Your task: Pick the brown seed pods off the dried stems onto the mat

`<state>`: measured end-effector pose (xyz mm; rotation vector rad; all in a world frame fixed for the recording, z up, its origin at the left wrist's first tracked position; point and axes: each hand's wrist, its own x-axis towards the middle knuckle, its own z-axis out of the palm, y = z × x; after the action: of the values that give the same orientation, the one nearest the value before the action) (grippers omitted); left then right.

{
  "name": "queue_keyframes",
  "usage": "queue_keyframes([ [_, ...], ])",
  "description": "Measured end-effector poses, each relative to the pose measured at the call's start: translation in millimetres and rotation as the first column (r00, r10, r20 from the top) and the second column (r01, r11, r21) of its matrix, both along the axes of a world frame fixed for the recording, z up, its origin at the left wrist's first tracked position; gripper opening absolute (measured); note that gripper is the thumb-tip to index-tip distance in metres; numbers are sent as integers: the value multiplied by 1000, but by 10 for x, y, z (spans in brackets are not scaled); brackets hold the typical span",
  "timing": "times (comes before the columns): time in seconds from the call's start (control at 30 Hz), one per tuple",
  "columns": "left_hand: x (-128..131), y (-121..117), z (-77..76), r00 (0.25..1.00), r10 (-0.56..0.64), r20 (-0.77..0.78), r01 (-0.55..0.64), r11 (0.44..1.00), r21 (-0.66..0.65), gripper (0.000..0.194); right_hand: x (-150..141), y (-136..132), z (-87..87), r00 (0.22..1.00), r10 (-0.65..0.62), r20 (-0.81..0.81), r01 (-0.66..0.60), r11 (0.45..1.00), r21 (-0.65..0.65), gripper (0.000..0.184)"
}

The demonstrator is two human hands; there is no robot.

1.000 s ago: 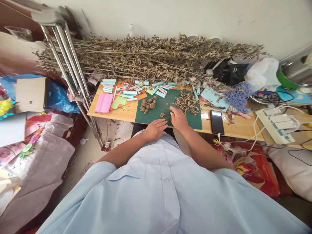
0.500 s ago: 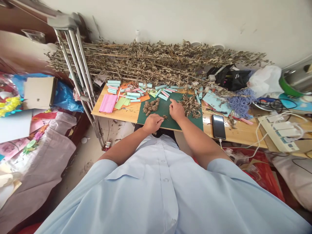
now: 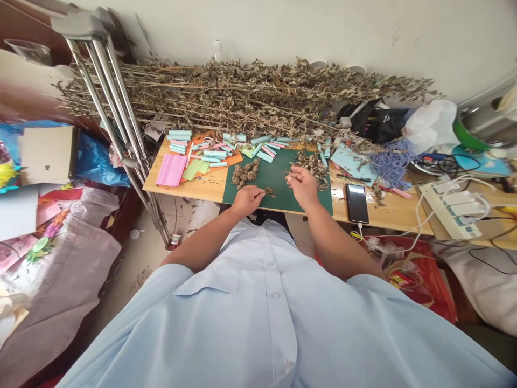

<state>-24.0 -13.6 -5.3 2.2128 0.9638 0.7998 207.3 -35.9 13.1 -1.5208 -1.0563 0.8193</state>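
My left hand rests on the dark green cutting mat with its fingers curled, touching or almost touching a small clump of dried leaves. Just beyond it lies a heap of dark, rolled dried-leaf balls. My right hand is raised over the mat with its fingers bunched, close to a loose pile of crumbled leaves. Nothing shows clearly in either hand.
Pale blue paper rolls and pink paper lie on the wooden table. Dried leafy stems lie along the back. A phone lies to the right, a metal crutch stands left, and a power strip sits right.
My right hand has drawn back toward me and to the right, its fingers bunching together. My left hand has stayed by the small clump, and the view has shifted slightly.
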Motion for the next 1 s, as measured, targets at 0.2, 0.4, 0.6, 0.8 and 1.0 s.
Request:
queue_keyframes([
  [0.2, -10, -7, -3, 999, -39, -38, 41, 998, 48, 26, 33, -303, -143, 815, 202, 543, -251, 968, 18, 38],
  [0.4, -6, -34, -25, 994, -53, -93, 63, 992, 111, 29, -82, -448, -190, 615, 305, 727, -395, 917, -50, 42],
  [0.6, 0, -41, -41, 994, -54, -94, 66, 989, 129, 33, -151, -397, -159, 410, 356, 839, -417, 892, -174, 45],
  [0.8, 5, -33, -76, 995, -48, -88, 58, 992, 114, 29, -147, -377, -163, 449, 324, 833, -395, 908, -141, 47],
  [1.0, 4, -31, -77, 995, -56, -79, 64, 993, 102, 31, -157, -435, -161, 522, 298, 799, -401, 913, -79, 45],
])
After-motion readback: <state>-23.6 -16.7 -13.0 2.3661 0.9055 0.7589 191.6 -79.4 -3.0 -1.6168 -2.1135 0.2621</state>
